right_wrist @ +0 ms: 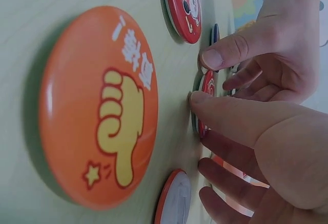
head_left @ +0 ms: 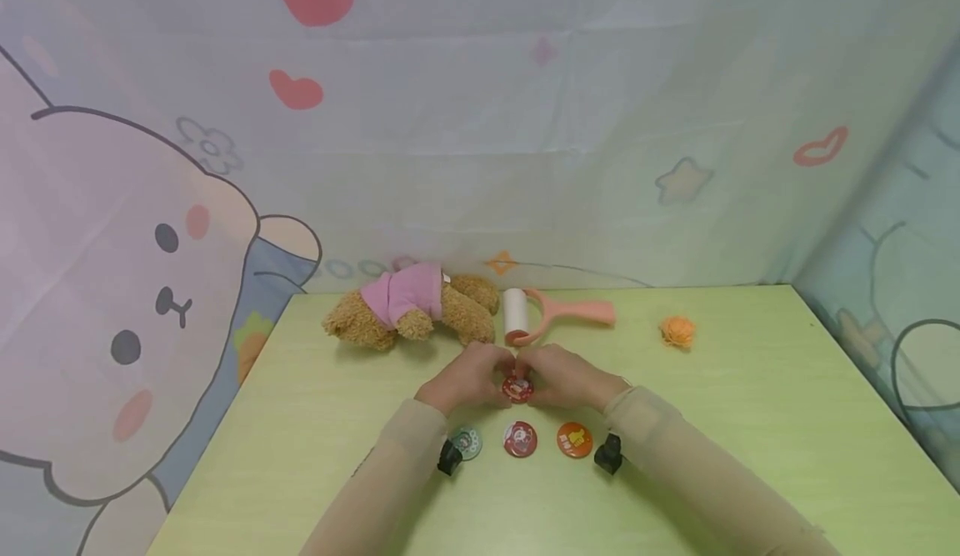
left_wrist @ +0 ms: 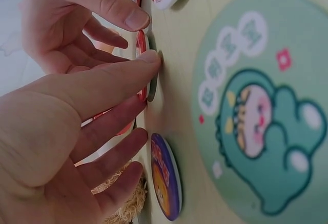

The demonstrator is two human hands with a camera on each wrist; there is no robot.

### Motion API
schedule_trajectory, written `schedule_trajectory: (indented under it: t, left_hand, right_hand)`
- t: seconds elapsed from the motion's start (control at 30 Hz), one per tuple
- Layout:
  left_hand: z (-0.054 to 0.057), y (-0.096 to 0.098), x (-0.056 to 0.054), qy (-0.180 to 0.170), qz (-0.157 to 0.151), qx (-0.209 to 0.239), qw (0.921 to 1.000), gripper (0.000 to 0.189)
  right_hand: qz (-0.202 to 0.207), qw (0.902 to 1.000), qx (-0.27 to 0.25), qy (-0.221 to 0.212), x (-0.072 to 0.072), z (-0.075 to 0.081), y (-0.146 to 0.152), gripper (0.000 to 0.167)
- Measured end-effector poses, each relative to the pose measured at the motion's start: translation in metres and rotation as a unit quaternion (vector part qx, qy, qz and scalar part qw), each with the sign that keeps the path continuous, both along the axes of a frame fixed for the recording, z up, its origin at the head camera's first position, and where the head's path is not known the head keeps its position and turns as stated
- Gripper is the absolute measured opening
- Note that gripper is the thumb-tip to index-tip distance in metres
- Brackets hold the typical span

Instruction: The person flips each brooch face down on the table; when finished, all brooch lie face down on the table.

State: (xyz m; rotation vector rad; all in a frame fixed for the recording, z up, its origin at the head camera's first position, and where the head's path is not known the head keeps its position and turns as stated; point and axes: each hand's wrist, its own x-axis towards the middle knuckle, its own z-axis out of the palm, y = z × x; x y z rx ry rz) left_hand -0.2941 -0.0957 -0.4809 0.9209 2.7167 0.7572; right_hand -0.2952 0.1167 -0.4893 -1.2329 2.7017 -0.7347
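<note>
In the head view my left hand (head_left: 472,375) and right hand (head_left: 564,375) meet at a round red button badge (head_left: 517,388). Thumb and fingers of each hand pinch its edge from either side; the badge is low against the table, and the fingers partly cover it. Closer to me lie a green badge (head_left: 467,442) with a dinosaur-suit figure, a red badge (head_left: 520,438) and an orange badge (head_left: 575,439) with a yellow pointing hand. A purple-rimmed badge (left_wrist: 166,178) stands out beyond my left fingers. Near my right fingers a badge (right_wrist: 174,199) shows its pin back.
Along the back of the table lie a brown plush toy (head_left: 408,306) in a pink top and a pink-handled lint roller (head_left: 558,314). An orange tangled ball (head_left: 678,332) sits at the right. A printed cloth (head_left: 465,122) hangs behind the table.
</note>
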Motion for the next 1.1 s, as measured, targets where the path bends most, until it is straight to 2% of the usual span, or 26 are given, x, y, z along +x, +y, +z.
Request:
schedule_trajectory:
  t: [0.27,0.53,0.7,0.97,1.1]
  left_hand:
    - [0.001,-0.001,-0.002,0.004,-0.004,0.008,1.0,0.047]
    - [0.002,-0.005,-0.005,-0.04,0.018,0.027,0.9987,0.048]
    - [0.003,-0.007,-0.007,-0.042,0.013,0.031,0.9986,0.048]
    - [0.006,-0.011,-0.004,-0.07,0.02,0.085,0.9937,0.042]
    - [0.006,-0.012,-0.003,-0.073,0.022,0.092,0.9928,0.038]
  right_hand:
    - [0.014,0.9996,-0.023,-0.001,-0.001,0.004,0.001,0.021]
    - [0.007,0.9986,-0.048,-0.021,0.0,0.006,0.002,0.02]
    - [0.004,0.9981,-0.058,-0.017,0.0,0.007,0.003,0.021]
    - [-0.005,0.9983,-0.057,-0.007,-0.002,0.008,0.004,0.026]
    - [-0.002,0.9984,-0.057,-0.001,-0.001,0.008,0.005,0.027]
